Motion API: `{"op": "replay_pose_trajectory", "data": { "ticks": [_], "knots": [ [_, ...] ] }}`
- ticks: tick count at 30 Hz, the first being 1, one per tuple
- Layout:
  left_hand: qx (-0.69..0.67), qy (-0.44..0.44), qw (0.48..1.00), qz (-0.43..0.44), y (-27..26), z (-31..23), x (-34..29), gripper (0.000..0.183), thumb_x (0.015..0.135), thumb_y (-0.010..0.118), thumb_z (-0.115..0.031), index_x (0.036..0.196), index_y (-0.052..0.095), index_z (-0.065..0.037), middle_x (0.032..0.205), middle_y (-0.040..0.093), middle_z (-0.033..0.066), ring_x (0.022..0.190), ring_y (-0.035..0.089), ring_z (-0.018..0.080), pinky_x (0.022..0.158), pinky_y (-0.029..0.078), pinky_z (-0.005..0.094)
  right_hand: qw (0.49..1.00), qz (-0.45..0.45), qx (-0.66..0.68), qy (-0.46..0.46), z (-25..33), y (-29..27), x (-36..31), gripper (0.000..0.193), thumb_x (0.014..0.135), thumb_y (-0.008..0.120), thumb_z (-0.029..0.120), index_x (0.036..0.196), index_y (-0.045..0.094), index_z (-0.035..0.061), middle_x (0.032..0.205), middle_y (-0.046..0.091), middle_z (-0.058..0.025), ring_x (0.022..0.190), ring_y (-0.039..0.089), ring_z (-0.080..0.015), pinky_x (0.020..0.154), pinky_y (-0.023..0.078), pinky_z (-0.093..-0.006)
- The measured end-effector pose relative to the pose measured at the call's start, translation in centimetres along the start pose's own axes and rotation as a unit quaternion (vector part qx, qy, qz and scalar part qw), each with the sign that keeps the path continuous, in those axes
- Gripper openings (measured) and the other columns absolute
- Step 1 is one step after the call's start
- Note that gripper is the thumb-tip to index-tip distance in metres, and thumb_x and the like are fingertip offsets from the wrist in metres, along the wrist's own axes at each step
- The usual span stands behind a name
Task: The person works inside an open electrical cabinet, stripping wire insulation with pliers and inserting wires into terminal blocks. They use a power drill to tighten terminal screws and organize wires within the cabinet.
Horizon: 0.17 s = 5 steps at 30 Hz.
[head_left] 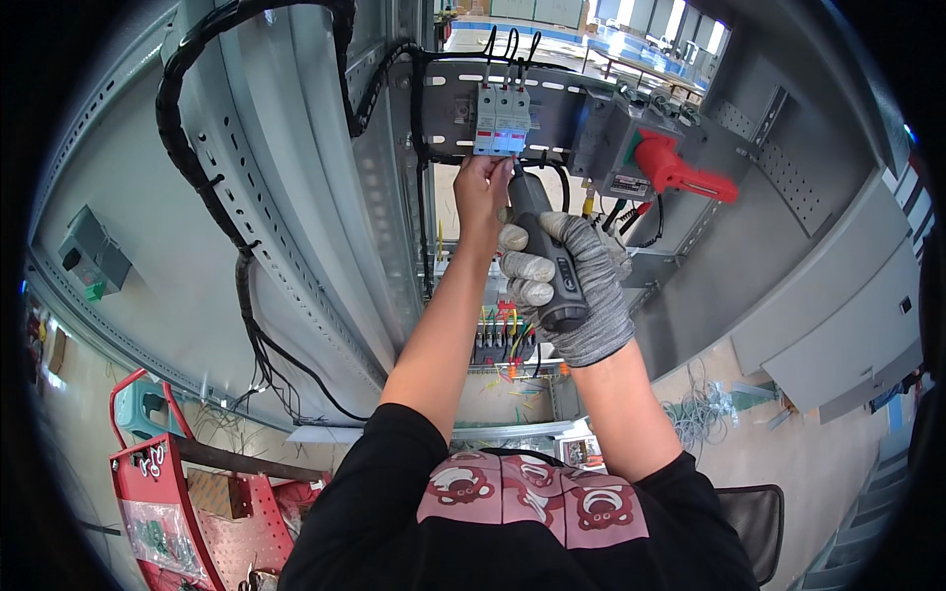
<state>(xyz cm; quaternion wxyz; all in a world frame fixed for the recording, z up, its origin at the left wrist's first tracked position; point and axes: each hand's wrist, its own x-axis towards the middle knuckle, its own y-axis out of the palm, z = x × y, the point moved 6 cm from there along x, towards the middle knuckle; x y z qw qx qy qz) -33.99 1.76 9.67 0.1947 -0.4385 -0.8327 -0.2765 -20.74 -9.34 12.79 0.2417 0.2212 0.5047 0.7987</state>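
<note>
My right hand [591,286], in a grey work glove, is wrapped round a dark grey cordless screwdriver [532,197]. The tool slants up and its tip meets the lower edge of a white three-pole breaker-like module [501,110] on the cabinet's mounting plate [451,116]. Bare, my left hand [477,192] is closed just under that module, left of the tip, with its fingertips pressed together against the underside. What they pinch is hidden. Black wires [513,44] loop into the module's top.
Right of the module sits a switch with a red handle [685,172]. A black wire harness [182,148] runs down the left panel. Terminals with coloured wires [503,345] lie below my forearms. A red cart [163,502] stands lower left; wire scraps [702,414] lie on the floor.
</note>
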Motion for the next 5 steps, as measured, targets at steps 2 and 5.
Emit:
{"op": "replay_pose_trajectory", "data": {
  "ticks": [2,5],
  "knots": [
    [0.015,0.002,1.0,-0.004,-0.2,-0.4,0.0,0.011,0.086,0.062,0.0,0.095,0.066,0.002,0.087,0.057,0.0049,0.073,0.057,0.0105,0.067,0.045,0.0248,1.0,0.005,-0.015,-0.01,-0.1,0.1,0.0,0.027,0.095,0.044,0.02,0.106,0.041,-0.0046,0.089,0.049,-0.0101,0.058,0.049,-0.0115,0.042,0.048,-0.0246],
    [-0.007,0.003,1.0,-0.007,-0.2,0.7,0.2,0.012,0.087,0.062,-0.003,0.096,0.067,0.0,0.089,0.057,0.0055,0.074,0.057,0.01,0.067,0.045,0.0241,1.0,0.015,-0.015,-0.013,-0.1,0.1,0.1,0.028,0.095,0.044,0.02,0.109,0.041,-0.0047,0.089,0.049,-0.0101,0.058,0.049,-0.0117,0.042,0.048,-0.0247]
  ]
}}
